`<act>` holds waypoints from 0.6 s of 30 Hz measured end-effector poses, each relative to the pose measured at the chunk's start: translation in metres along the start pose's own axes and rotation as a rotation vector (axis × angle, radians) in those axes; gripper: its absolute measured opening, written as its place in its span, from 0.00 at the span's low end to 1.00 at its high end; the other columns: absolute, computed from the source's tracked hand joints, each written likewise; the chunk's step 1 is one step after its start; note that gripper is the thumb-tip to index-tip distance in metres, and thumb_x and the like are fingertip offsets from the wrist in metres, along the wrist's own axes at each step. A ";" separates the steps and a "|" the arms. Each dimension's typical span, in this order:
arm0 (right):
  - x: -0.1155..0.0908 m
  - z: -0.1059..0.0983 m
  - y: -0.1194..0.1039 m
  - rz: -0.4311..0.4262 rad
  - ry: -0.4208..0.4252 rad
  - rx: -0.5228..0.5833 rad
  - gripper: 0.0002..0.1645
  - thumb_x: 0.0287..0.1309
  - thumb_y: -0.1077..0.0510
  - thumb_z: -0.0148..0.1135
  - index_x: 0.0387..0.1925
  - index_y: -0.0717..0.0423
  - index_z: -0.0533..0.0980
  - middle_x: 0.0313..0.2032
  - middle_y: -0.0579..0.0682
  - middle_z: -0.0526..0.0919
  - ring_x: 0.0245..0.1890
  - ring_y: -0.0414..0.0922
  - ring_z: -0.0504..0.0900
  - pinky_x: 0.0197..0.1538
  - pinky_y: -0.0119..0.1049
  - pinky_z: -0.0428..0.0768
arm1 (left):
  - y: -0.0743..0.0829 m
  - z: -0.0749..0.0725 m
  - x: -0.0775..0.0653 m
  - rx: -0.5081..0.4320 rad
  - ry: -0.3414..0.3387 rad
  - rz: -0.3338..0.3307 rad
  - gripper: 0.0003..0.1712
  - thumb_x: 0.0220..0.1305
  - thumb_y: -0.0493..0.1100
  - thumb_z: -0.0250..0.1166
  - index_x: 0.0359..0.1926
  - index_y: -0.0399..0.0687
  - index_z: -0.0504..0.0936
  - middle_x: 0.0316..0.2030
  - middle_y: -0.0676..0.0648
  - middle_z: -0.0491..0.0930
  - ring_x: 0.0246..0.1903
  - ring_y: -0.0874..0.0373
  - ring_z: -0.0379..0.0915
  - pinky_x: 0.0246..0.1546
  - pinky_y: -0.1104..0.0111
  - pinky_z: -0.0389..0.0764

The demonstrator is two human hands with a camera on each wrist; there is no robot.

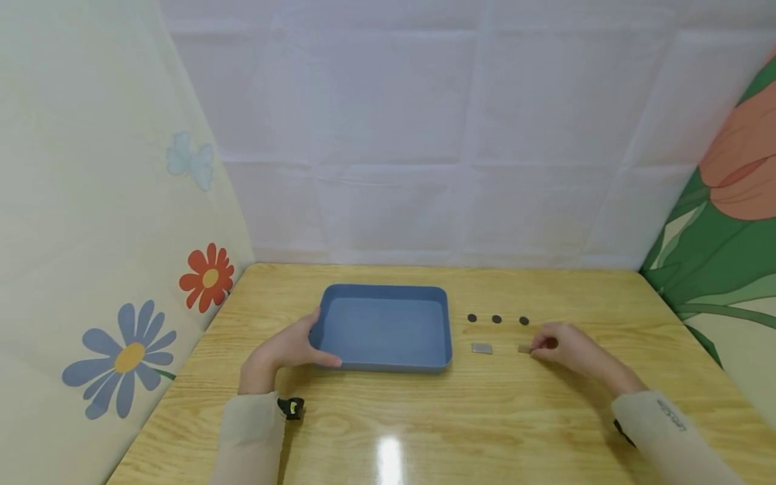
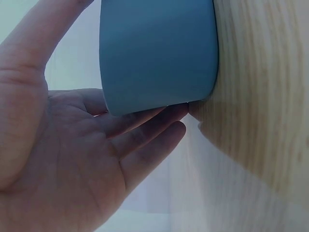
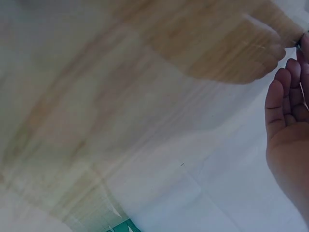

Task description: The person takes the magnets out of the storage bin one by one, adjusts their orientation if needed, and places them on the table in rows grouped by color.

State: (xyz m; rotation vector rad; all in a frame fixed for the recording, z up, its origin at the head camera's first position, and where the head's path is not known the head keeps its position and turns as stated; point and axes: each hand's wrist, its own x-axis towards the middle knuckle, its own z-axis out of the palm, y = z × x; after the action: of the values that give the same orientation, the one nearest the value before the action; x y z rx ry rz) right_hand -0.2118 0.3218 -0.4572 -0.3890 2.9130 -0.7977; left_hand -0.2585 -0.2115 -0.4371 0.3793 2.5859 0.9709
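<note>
My left hand (image 1: 289, 347) grips the left front corner of a shallow blue tray (image 1: 388, 368), thumb along the front wall and fingers against the left side. The left wrist view shows the tray's rounded corner (image 2: 159, 53) between the thumb and the fingers. Right of the tray, my right hand (image 1: 568, 347) pinches the end of a small flat grey-brown rectangular piece (image 1: 524, 349) close over the table. Its fingers (image 3: 275, 104) show at the right edge of the right wrist view, where the piece is mostly hidden. A similar silvery rectangular piece (image 1: 481, 348) lies between that hand and the tray.
Behind the rectangular pieces, three small dark discs lie in a row: a left disc (image 1: 471, 318), a middle disc (image 1: 496, 319) and a right disc (image 1: 524, 321). The wooden table (image 1: 461, 431) meets a white cloth backdrop (image 1: 388, 135), with flower-printed cloth at both sides.
</note>
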 end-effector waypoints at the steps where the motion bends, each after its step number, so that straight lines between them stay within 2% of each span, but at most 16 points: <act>1: 0.000 0.000 0.000 0.006 -0.002 0.001 0.04 0.60 0.58 0.73 0.31 0.50 0.83 0.31 0.43 0.83 0.30 0.34 0.74 0.33 0.27 0.75 | 0.000 0.000 0.000 -0.001 0.000 -0.001 0.78 0.49 0.60 0.82 0.81 0.30 0.38 0.81 0.29 0.43 0.80 0.31 0.43 0.78 0.38 0.56; 14: 0.003 -0.001 0.000 0.038 -0.020 0.001 0.09 0.59 0.56 0.74 0.39 0.53 0.84 0.35 0.45 0.83 0.33 0.38 0.75 0.34 0.29 0.75 | -0.001 0.000 0.001 -0.006 -0.003 -0.002 0.78 0.50 0.60 0.82 0.81 0.30 0.38 0.81 0.29 0.43 0.80 0.31 0.42 0.78 0.38 0.56; 18: 0.003 -0.002 -0.002 0.036 -0.027 -0.006 0.08 0.59 0.56 0.74 0.39 0.54 0.84 0.35 0.46 0.83 0.34 0.39 0.76 0.34 0.29 0.75 | -0.002 0.000 0.002 -0.002 -0.002 0.002 0.78 0.50 0.60 0.82 0.81 0.29 0.38 0.81 0.29 0.43 0.80 0.31 0.42 0.78 0.38 0.55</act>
State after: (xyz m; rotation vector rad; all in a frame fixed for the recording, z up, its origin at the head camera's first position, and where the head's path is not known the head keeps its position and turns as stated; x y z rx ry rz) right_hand -0.2142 0.3203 -0.4546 -0.3440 2.8895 -0.7726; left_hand -0.2604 -0.2121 -0.4390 0.3820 2.5831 0.9738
